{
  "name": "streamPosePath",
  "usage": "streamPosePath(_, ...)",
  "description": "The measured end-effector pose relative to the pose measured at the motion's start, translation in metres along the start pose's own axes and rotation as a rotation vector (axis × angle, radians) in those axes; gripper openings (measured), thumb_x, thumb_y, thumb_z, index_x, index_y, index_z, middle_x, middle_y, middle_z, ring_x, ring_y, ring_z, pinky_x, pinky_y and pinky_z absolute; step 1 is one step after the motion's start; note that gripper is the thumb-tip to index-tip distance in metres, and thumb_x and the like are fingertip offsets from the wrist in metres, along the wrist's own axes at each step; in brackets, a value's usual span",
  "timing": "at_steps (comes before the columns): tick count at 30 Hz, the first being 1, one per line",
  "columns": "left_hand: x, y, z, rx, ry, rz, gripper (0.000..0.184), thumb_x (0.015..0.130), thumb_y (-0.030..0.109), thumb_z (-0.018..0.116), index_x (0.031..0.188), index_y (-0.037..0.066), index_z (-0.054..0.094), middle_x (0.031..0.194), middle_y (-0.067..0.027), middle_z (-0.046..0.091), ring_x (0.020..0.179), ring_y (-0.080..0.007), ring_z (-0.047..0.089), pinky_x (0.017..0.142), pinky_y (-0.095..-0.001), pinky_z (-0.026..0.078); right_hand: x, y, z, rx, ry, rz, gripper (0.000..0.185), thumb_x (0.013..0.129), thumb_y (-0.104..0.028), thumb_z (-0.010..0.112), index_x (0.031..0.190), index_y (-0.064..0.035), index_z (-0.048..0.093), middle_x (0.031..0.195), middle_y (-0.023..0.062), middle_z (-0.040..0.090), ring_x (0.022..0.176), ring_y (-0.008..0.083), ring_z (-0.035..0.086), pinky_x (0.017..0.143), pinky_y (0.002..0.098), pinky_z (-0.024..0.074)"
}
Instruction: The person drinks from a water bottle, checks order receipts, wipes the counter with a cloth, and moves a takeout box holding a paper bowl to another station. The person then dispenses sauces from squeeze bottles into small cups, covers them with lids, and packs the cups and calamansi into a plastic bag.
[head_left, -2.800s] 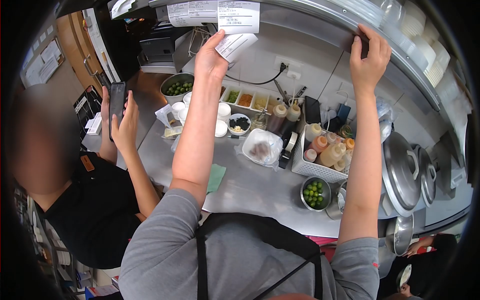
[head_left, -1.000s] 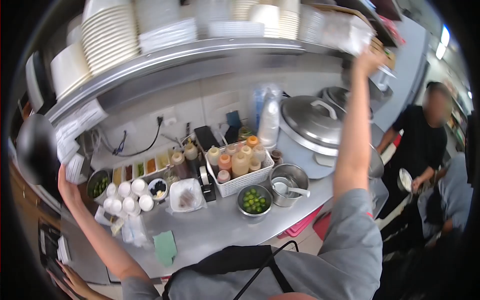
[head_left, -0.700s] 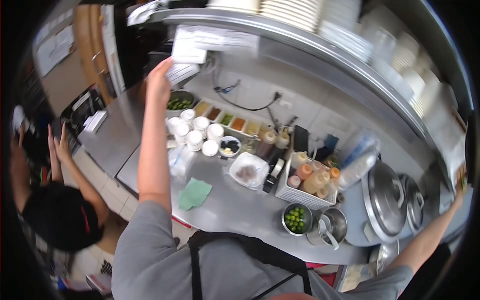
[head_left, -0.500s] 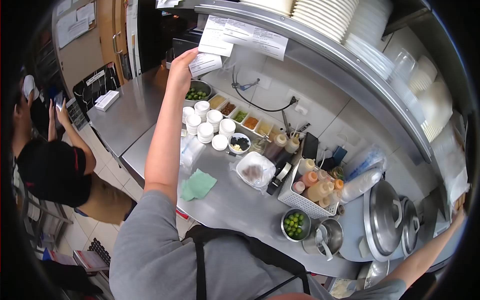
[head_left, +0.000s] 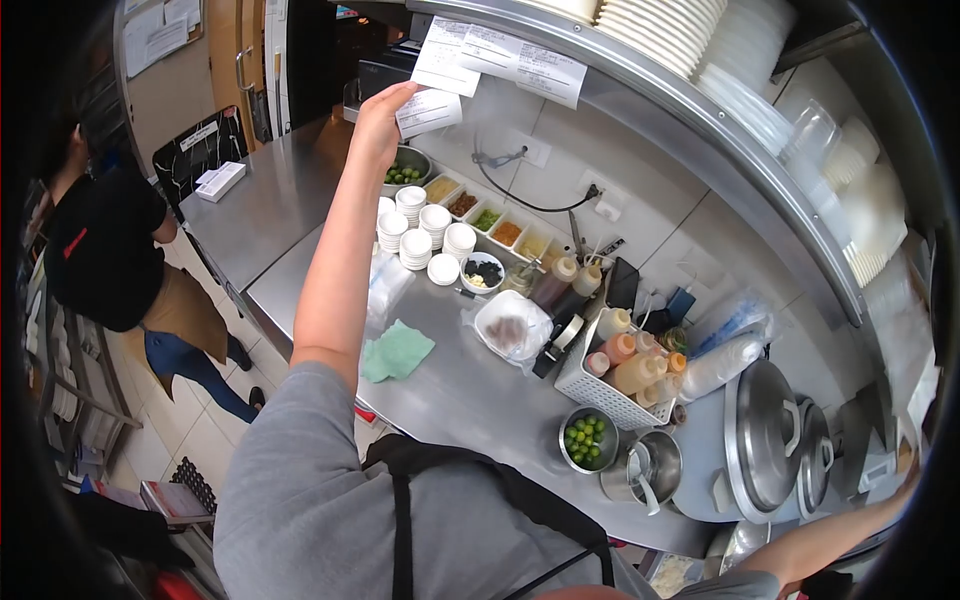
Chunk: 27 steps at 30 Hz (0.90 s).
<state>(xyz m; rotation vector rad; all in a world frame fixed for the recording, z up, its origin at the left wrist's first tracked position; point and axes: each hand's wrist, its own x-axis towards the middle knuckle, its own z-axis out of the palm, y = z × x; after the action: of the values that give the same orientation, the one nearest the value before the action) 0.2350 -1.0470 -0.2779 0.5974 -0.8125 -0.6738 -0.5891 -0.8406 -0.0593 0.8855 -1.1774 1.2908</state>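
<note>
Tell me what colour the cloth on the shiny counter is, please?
The cloth is pale green. It shows best in the head view.

Right hand point(head_left: 911, 464) unclear at dark edge

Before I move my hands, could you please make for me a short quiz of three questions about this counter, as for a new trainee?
1. Multiple choice: What is the left hand at?
A) the pot lid
B) the paper slips
C) the bowl of limes

2. True or false: The white basket holds squeeze bottles.

3. Fill in the colour: The cloth lying on the metal counter is ____.

Key: 1. B; 2. true; 3. green
</note>
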Motion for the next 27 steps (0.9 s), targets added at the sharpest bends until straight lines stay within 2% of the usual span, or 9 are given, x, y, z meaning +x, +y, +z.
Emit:
streamPosePath(8, -0.015, -0.003, -0.005, 0.05, 0.006, -0.051, 0.024, 0.084, 0.014, 0.054, 0.1, -0.003, 0.06, 0.097, -0.0095, 0.062, 0.088, -0.0157, 0.059, 0.077, -0.0267, 0.045, -0.041, -0.109, -0.145, 0.119, 0.139, -0.242, 0.046, 0.079, -0.033, 0.06, 0.113, -0.0033, 0.053, 0.099, 0.0208, 0.056, 0.087, 0.0321, 0.053, 0.078, 0.0402, 0.0406)
streamPosePath(13, -0.033, -0.029, -0.008, 0.097, -0.016, -0.086, 0.025, 0.084, 0.017, 0.053, 0.1, 0.0, 0.062, 0.098, -0.0088, 0.062, 0.089, -0.0161, 0.058, 0.081, -0.0268, 0.043, -0.056, -0.126, -0.166, 0.255, 0.076, -0.21, 0.045, 0.08, -0.033, 0.06, 0.114, -0.0044, 0.053, 0.098, 0.0202, 0.058, 0.084, 0.0314, 0.054, 0.076, 0.0401, 0.0419)
streamPosePath(16, -0.055, -0.038, 0.005, 0.129, -0.078, -0.173, 0.024, 0.085, 0.017, 0.052, 0.099, 0.001, 0.062, 0.097, -0.008, 0.062, 0.087, -0.0142, 0.058, 0.08, -0.0266, 0.044, -0.069, -0.103, -0.128, 0.426, -0.124, -0.052, 0.043, 0.082, -0.031, 0.058, 0.114, -0.0024, 0.052, 0.098, 0.0189, 0.058, 0.084, 0.0282, 0.055, 0.076, 0.0375, 0.0421)
streamPosePath(20, -0.093, -0.042, 0.028, 0.207, -0.243, -0.29, 0.031, 0.087, 0.022, 0.051, 0.106, -0.001, 0.058, 0.102, -0.0096, 0.06, 0.092, -0.0168, 0.058, 0.083, -0.0295, 0.045, -0.116, -0.06, -0.032, 0.835, -0.711, 0.377, 0.039, 0.088, -0.023, 0.049, 0.114, 0.0066, 0.05, 0.098, 0.0145, 0.058, 0.089, 0.0159, 0.054, 0.077, 0.0274, 0.0416)
streamPosePath(22, -0.112, -0.035, 0.036, 0.109, -0.378, -0.335, 0.037, 0.089, 0.028, 0.049, 0.11, -0.002, 0.055, 0.106, -0.01, 0.058, 0.096, -0.0177, 0.057, 0.086, -0.03, 0.043, -0.141, -0.184, -0.021, 0.981, -0.949, 0.154, 0.031, 0.083, 0.001, 0.05, 0.114, 0.0062, 0.05, 0.081, 0.0064, 0.057, 0.059, 0.004, 0.044, 0.051, 0.0151, 0.0316)
streamPosePath(23, -0.118, -0.031, 0.038, 0.135, -0.393, -0.383, 0.047, 0.091, 0.037, 0.042, 0.116, -0.002, 0.05, 0.111, -0.0116, 0.056, 0.1, -0.0194, 0.055, 0.09, -0.0318, 0.041, -0.153, -0.222, -0.011, 0.959, -1.035, 0.016, 0.03, 0.083, 0.001, 0.05, 0.113, 0.0056, 0.051, 0.074, 0.006, 0.056, 0.058, 0.0038, 0.042, 0.051, 0.0154, 0.0308)
streamPosePath(24, -0.121, -0.026, 0.037, 0.138, -0.386, -0.391, 0.047, 0.091, 0.037, 0.042, 0.116, -0.002, 0.05, 0.111, -0.0116, 0.056, 0.1, -0.0194, 0.055, 0.09, -0.0318, 0.041, -0.159, -0.25, -0.005, 0.93, -1.118, -0.122, 0.029, 0.082, 0.001, 0.051, 0.111, 0.005, 0.052, 0.068, 0.0056, 0.054, 0.056, 0.0035, 0.041, 0.051, 0.0158, 0.0299)
streamPosePath(26, -0.125, -0.02, 0.031, -0.095, -0.453, -0.412, 0.057, 0.091, 0.046, 0.032, 0.118, -0.002, 0.048, 0.114, -0.0134, 0.054, 0.103, -0.0211, 0.054, 0.091, -0.0336, 0.04, -0.16, -0.299, 0.001, 0.882, -1.327, -0.29, 0.032, 0.08, 0.004, 0.048, 0.111, 0.003, 0.053, 0.063, 0.0085, 0.05, 0.056, 0.0051, 0.04, 0.051, 0.0173, 0.0307)
streamPosePath(27, -0.127, -0.01, 0.03, -0.075, -0.437, -0.415, 0.064, 0.09, 0.051, 0.027, 0.12, -0.002, 0.045, 0.116, -0.0148, 0.052, 0.105, -0.0221, 0.053, 0.092, -0.0346, 0.04, -0.164, -0.312, 0.004, 0.882, -1.341, -0.292, 0.032, 0.08, 0.004, 0.048, 0.111, 0.003, 0.053, 0.063, 0.0085, 0.05, 0.056, 0.0051, 0.04, 0.051, 0.0173, 0.0307)
